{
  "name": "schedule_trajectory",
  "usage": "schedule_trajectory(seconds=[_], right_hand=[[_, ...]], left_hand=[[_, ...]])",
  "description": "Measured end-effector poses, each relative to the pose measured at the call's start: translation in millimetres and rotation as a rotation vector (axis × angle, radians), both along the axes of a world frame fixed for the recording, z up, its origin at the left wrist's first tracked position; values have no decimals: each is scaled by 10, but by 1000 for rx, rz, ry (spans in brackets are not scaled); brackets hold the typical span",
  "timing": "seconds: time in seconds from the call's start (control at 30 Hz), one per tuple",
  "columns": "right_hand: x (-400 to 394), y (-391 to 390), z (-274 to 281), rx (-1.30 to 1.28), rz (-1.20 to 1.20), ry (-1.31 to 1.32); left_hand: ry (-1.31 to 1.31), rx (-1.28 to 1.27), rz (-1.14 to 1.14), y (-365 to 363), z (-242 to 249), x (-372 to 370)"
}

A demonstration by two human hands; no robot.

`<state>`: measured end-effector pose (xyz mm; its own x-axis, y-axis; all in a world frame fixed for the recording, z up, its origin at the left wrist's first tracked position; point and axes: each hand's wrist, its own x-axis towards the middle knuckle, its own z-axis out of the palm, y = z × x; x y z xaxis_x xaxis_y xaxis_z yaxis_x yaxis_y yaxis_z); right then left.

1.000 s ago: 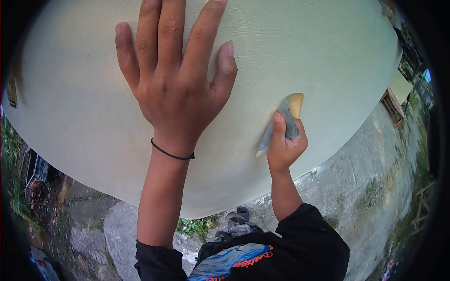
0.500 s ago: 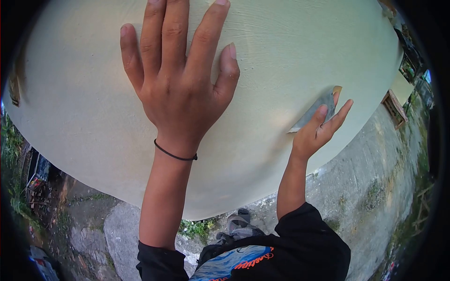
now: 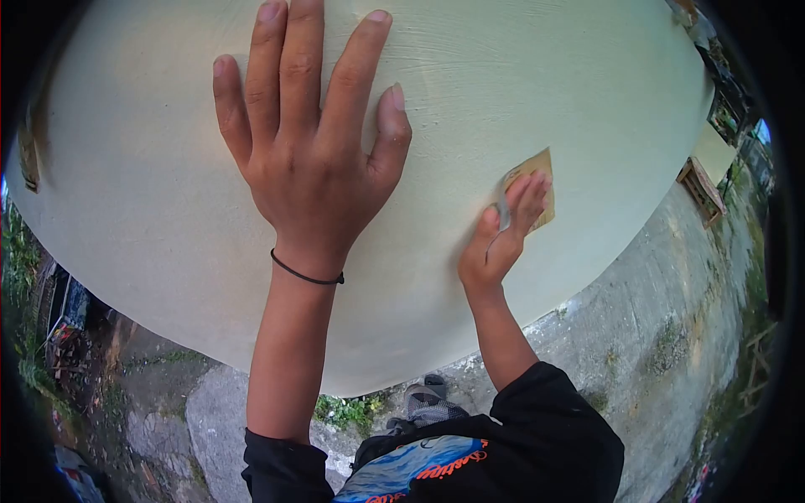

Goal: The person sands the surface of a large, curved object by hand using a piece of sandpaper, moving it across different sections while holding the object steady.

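In the head view, the right hand has pulled back from the 3 o'clock edge of the pale board, and the sandpaper now shows its tan face. Its grip is fingers pressing the sheet flat on the board. The left hand stays spread flat at 12 o'clock, holding nothing.
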<state>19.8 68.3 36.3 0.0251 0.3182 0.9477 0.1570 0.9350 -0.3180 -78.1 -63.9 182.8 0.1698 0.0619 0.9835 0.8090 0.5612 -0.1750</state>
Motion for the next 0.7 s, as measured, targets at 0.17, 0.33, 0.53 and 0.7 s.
schedule_trajectory(seconds=[0.17,0.33,0.53,0.7], right_hand=[[104,171,58,217,-66,-137],[212,597,1093,-47,-31,190],[59,260,1055,551,-130,-265],[275,788,1750,308,19,89]], left_hand=[[4,-4,-21,-3,-7,6],[-6,-7,-7,8,-6,-4],[-37,-28,-51,-17,-21,-22],[-63,-19,-17,-2,-136,-25]])
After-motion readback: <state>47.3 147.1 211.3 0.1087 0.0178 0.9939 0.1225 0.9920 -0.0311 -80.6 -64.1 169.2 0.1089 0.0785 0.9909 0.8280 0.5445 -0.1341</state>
